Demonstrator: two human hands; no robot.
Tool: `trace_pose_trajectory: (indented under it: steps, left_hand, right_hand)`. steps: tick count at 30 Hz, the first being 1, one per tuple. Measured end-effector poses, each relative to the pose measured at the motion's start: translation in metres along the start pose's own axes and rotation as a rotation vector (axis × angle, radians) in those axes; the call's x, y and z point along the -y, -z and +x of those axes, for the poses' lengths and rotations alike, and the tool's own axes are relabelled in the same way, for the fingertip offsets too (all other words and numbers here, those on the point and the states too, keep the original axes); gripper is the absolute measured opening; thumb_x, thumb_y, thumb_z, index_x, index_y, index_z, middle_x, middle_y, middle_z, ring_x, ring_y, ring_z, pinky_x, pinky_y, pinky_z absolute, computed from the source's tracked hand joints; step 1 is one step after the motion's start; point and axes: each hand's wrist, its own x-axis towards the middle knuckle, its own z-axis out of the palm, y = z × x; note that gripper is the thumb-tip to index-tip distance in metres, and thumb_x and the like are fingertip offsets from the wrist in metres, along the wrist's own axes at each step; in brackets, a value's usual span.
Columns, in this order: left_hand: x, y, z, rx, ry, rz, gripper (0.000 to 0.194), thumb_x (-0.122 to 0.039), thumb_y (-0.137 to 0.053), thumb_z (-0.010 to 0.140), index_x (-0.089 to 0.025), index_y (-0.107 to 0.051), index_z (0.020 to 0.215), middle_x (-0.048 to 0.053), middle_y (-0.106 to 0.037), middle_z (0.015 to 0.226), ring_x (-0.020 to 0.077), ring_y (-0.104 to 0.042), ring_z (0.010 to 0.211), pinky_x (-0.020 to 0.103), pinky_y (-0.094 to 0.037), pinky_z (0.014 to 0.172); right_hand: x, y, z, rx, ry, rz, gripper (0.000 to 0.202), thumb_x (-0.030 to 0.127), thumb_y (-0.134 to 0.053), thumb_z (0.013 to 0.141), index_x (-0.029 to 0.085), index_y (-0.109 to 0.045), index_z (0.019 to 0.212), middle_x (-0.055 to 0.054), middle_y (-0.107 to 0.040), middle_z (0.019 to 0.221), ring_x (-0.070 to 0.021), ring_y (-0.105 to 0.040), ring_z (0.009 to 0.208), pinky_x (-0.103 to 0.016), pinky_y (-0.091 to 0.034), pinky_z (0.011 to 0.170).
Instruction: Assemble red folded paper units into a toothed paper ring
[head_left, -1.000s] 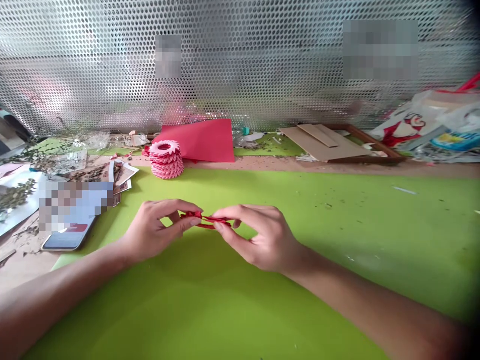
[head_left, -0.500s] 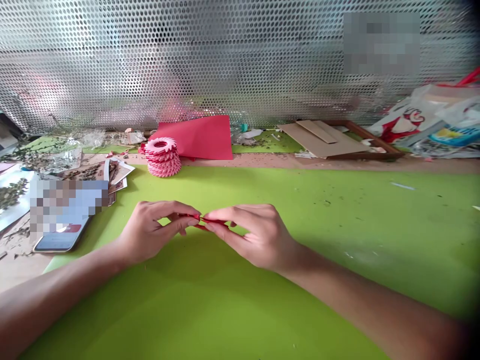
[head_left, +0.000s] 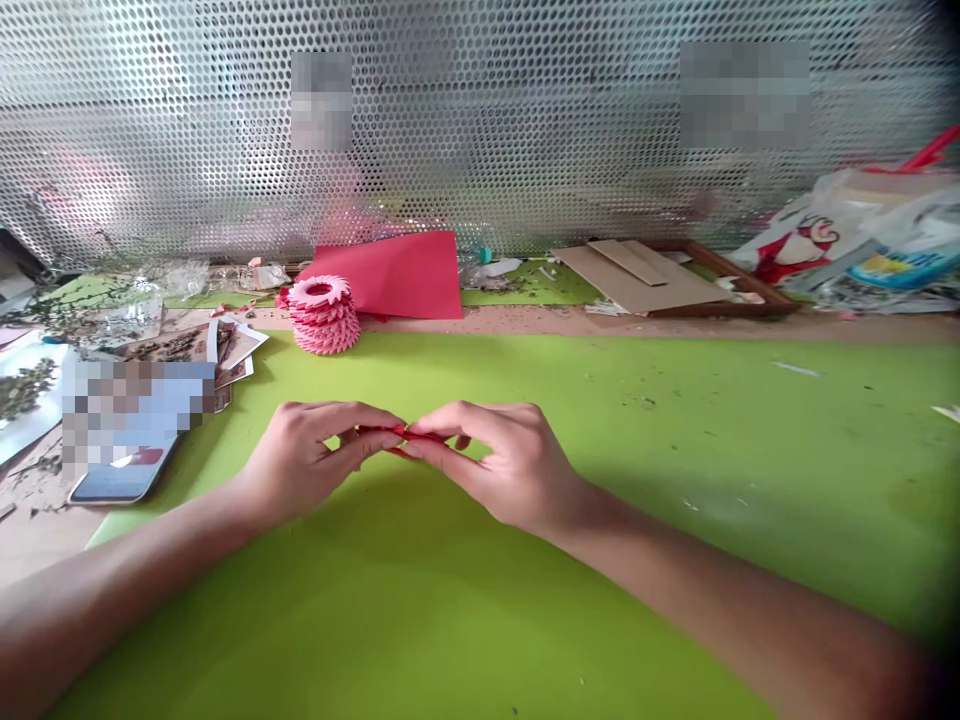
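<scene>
Now, out to the left of the grip lies a phone (head_left: 124, 478), well apart from the fingers. Next along comes the left hand (head_left: 296, 465), thumb and fingertips pinched on one end of a small red piece (head_left: 426, 436). Beyond that pinch, out of contact, stands a stack of pink toothed rings (head_left: 328, 318). And between the two pinches, the red piece itself, over the green mat (head_left: 420, 590), mostly hidden by fingers. It looks like folded paper: surely very light, fairly stiff along any creases, easily crushed or torn by a hard squeeze, perhaps a touch slick. Best hold, I'd judge: fingertips flat on the two ends, pressing lightly. Farther beyond the grip, a red sheet (head_left: 414, 278). Rightward, the right hand (head_left: 517, 470) has thumb and forefinger pinched on the other end; well past it, flat cardboard (head_left: 634, 285).
</scene>
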Motion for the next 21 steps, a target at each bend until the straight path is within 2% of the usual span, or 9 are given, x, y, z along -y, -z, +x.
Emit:
trace_pose_trajectory:
  steps: [6, 12, 17, 21]
  left_hand:
    - [-0.001, 0.000, 0.002, -0.001, 0.077, 0.042, 0.012, -0.020, -0.066, 0.090, -0.019, -0.077, 0.092, -0.002, -0.077, 0.074, 0.0068, -0.063, 0.051, 0.013, -0.050, 0.056]
    - [-0.002, -0.002, 0.003, 0.003, 0.076, 0.008, 0.012, -0.020, -0.068, 0.089, -0.018, -0.079, 0.091, 0.000, -0.079, 0.081, 0.0070, -0.066, 0.055, 0.013, -0.053, 0.063]
    - [-0.004, -0.004, 0.004, -0.004, 0.084, 0.000, 0.017, -0.021, -0.064, 0.091, -0.019, -0.080, 0.096, 0.001, -0.080, 0.088, 0.0116, -0.072, 0.068, 0.016, -0.055, 0.069]
    - [-0.001, -0.006, 0.004, -0.025, 0.103, -0.005, 0.019, -0.025, -0.063, 0.092, -0.019, -0.080, 0.100, 0.003, -0.080, 0.095, 0.0155, -0.075, 0.078, 0.018, -0.056, 0.071]
  right_hand:
    - [-0.006, 0.004, -0.001, 0.049, -0.067, 0.064, 0.013, 0.023, -0.065, 0.093, 0.018, -0.068, 0.104, -0.005, -0.078, 0.093, -0.0154, -0.074, 0.076, -0.023, -0.060, 0.065]
    - [-0.001, 0.007, 0.003, 0.064, -0.105, 0.077, 0.008, 0.023, -0.066, 0.092, 0.018, -0.072, 0.090, -0.005, -0.078, 0.084, -0.0161, -0.073, 0.071, -0.023, -0.058, 0.060]
    - [0.005, 0.007, 0.006, 0.082, -0.216, 0.114, 0.011, 0.026, -0.068, 0.091, 0.017, -0.074, 0.091, -0.004, -0.078, 0.082, -0.0152, -0.072, 0.066, -0.021, -0.056, 0.054]
    - [-0.001, 0.008, 0.004, 0.083, -0.199, 0.062, 0.015, 0.026, -0.065, 0.092, 0.016, -0.074, 0.099, -0.005, -0.079, 0.089, -0.0157, -0.073, 0.071, -0.022, -0.056, 0.058]
